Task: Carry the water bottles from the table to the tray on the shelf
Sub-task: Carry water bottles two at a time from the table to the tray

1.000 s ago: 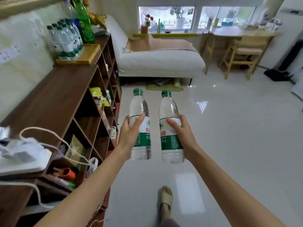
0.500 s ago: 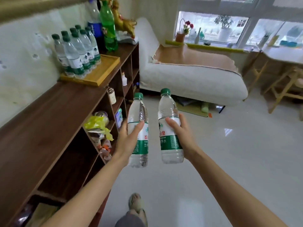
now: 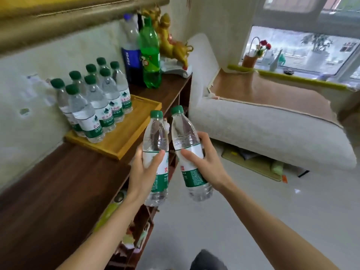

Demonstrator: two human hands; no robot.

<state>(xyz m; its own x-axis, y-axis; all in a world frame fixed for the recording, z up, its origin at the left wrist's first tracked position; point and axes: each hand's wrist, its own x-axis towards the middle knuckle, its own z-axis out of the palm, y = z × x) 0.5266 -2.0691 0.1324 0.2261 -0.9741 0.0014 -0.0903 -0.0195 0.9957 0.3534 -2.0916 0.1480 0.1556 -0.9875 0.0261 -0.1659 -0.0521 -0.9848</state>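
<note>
Bottles in hand: we carry two water bottles, the left bottle (image 3: 155, 152) upright and the right bottle (image 3: 190, 152) leaning with its cap toward the other; both are in the air off the front edge of the shelf (image 3: 58, 191), just short of the tray.
Left hand (image 3: 145, 174): our fingers and thumb wrap the left bottle at its label, a full closed grip.
Right hand (image 3: 206, 162): it grips the right bottle around the middle, thumb across the front.
Tray (image 3: 124, 141): wooden, on the shelf top near its far end; its wall-side half holds a cluster of standing bottles (image 3: 93, 102), and the bare part runs along its front edge.
Beyond the tray: a blue soda bottle (image 3: 132, 55) and a green soda bottle (image 3: 150, 55) stand at the far end of the shelf, with a gold figurine (image 3: 169, 41) behind them.
Progress: we judge the carry nearly done and the set-down not yet begun.
Risk, knock-over: the free strip is narrow, so a bottle lowered too deep could tip the front row; they stand close enough that one may topple others.
Risk, rim: a base landing on the raised tray edge would leave the bottle tilted and likely to roll off the front.
Risk, both at once: the two bottles are almost touching, so placing them together could make them clash.
</note>
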